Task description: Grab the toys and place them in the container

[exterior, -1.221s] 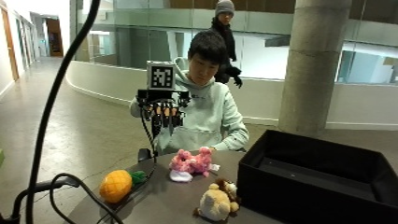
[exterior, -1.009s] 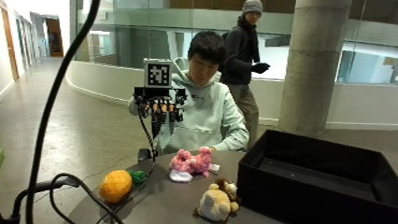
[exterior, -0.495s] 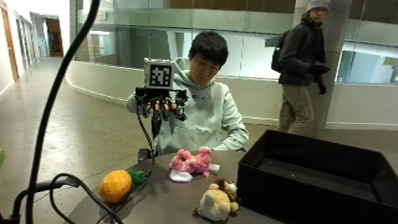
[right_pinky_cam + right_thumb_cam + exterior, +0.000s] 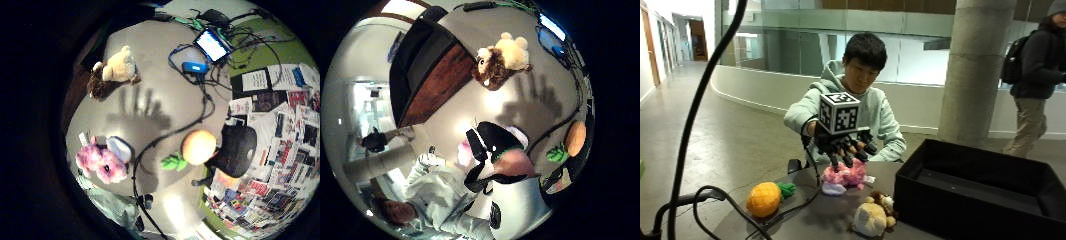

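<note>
On the table three toys; gloved right hand hovers, fingers spread.

Pale mint hooded sweatshirt; black glove on the right hand.

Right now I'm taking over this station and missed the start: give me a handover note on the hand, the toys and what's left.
Gloved right hand: open, fingers spread, above the pink plush, holding nothing.
Toys: pink plush, orange pineapple toy and brown-and-cream plush all lie on the table.
Black container: beside the toys, no toy visible inside.
Done: nothing placed.
Left: all three toys.
</note>
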